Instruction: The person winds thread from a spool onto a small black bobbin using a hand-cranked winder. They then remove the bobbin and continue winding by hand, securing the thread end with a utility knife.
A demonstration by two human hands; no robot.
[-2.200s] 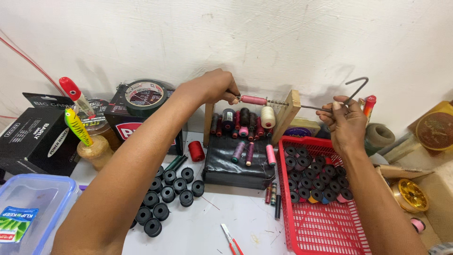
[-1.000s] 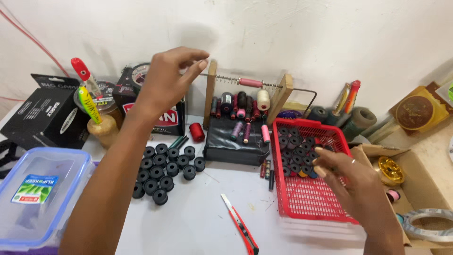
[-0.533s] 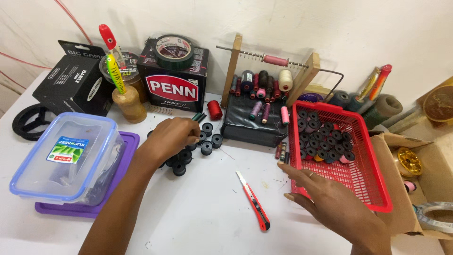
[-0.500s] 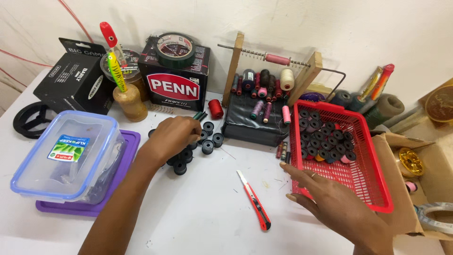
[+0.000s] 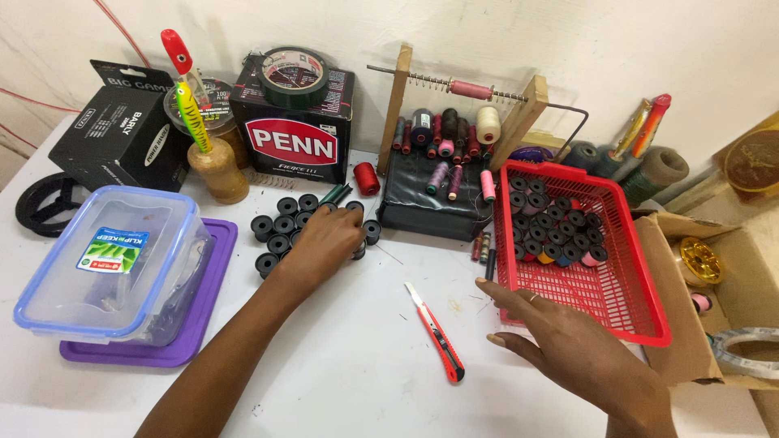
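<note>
1. Surface: a white table (image 5: 357,381) set against a white plastered wall (image 5: 568,40) across the top of the frame.
2. Packages: a black box with a red oval label (image 5: 292,138) at upper centre, a tape roll (image 5: 292,66) on top of it; a black carton (image 5: 122,126) at upper left; a clear lidded container with a green sticker (image 5: 109,264) at left, on a purple lid (image 5: 203,308).
3. A red basket (image 5: 608,300) at right holds wound bobbins.
4. Left hand (image 5: 324,243), centre frame, rests on the cluster of black bobbins (image 5: 280,223); fingers curled over them; whether they pinch one cannot be told.
5. Right hand (image 5: 560,341), lower right, hovers flat, fingers loosely spread, beside the basket's near corner.
6. A red utility knife (image 5: 434,332) lies between the hands.
</note>
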